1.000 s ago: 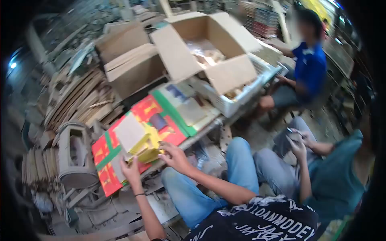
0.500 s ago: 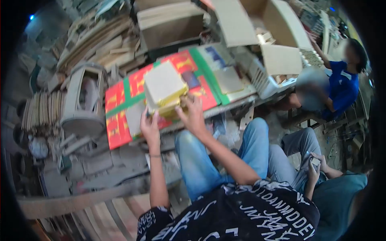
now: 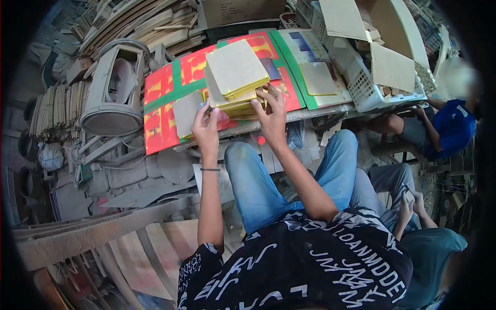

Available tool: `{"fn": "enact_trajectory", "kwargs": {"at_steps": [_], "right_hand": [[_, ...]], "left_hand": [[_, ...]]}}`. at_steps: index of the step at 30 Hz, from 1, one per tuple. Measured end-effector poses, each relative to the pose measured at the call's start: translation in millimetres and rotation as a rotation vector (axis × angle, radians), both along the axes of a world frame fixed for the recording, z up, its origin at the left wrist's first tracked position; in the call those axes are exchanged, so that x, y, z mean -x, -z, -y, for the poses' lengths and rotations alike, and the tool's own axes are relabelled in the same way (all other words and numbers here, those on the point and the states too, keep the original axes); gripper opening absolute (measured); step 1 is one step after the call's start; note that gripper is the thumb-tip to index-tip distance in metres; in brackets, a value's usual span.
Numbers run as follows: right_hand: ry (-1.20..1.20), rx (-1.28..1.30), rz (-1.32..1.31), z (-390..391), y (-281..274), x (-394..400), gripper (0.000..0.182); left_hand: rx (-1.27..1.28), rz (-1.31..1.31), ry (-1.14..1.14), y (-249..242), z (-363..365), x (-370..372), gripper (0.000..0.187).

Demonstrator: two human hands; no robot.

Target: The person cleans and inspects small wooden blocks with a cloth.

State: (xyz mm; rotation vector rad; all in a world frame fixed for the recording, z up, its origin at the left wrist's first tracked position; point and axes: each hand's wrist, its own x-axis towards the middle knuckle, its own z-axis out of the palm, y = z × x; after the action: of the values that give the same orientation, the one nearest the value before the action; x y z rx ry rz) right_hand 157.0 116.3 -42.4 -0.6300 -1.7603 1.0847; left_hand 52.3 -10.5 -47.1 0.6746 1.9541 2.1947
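A stack of flat grey boards with yellow edges [image 3: 238,68] stands on a red, green and yellow printed sheet on the bench. Its upper boards sit slightly askew on the lower ones. My left hand [image 3: 206,133] holds the near left corner low down, thumb at the front and fingers curled at the side. On the near right corner, my right hand [image 3: 272,114] grips the stack's edge, with its thumb in front and fingers bent around the side. A single grey board [image 3: 187,111] lies left of the stack, and another board [image 3: 316,78] lies to its right.
The printed sheet [image 3: 157,126] covers the bench. A white plastic crate [image 3: 366,88] and an open cardboard box [image 3: 392,70] stand at the right. A dusty wooden frame [image 3: 114,82] is at the left. Two other people sit at the right, one in blue [image 3: 454,126].
The camera view has shifted, so the bench and stack appear higher and further right. Both hands stay at the near corners of the stack, with the right fingers now bent around its side.
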Motion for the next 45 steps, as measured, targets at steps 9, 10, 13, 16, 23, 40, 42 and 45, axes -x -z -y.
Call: {"fn": "enact_trajectory", "kwargs": {"at_steps": [9,10,13,16,23,40,42,45], "right_hand": [[-0.073,0.097,-0.024,-4.1,1.0,-2.1,0.025],[-0.082,0.126,-0.033,-5.2,0.7,-2.1,0.024],[-0.070,0.105,-0.048,-5.3,-0.4,-1.3,0.023],[-0.061,0.130,-0.074,-4.6,-2.9,-0.9,0.020],[-0.060,0.231,-0.030,-3.5,-8.7,0.1,0.018],[0.044,-0.200,0.059,-5.8,-13.6,-6.4,0.014],[-0.009,-0.133,-0.031,-9.9,-13.7,-16.8,0.015],[-0.079,0.037,-0.163,-18.5,-19.2,-25.8,0.019]], "left_hand": [[-0.100,0.119,-0.014,2.7,-5.1,-3.7,0.036],[-0.122,0.115,-0.014,3.3,-5.8,-2.9,0.035],[-0.068,0.107,-0.016,4.0,-4.3,-0.5,0.033],[-0.048,0.014,-0.034,3.4,-5.1,-0.9,0.032],[0.020,-0.055,-0.060,-0.7,-5.8,-0.5,0.029],[0.037,0.157,0.012,-20.0,-2.7,-1.1,0.028],[0.078,0.113,0.002,-22.9,1.1,2.6,0.030],[0.115,0.045,-0.026,-26.4,2.2,6.9,0.033]]}}
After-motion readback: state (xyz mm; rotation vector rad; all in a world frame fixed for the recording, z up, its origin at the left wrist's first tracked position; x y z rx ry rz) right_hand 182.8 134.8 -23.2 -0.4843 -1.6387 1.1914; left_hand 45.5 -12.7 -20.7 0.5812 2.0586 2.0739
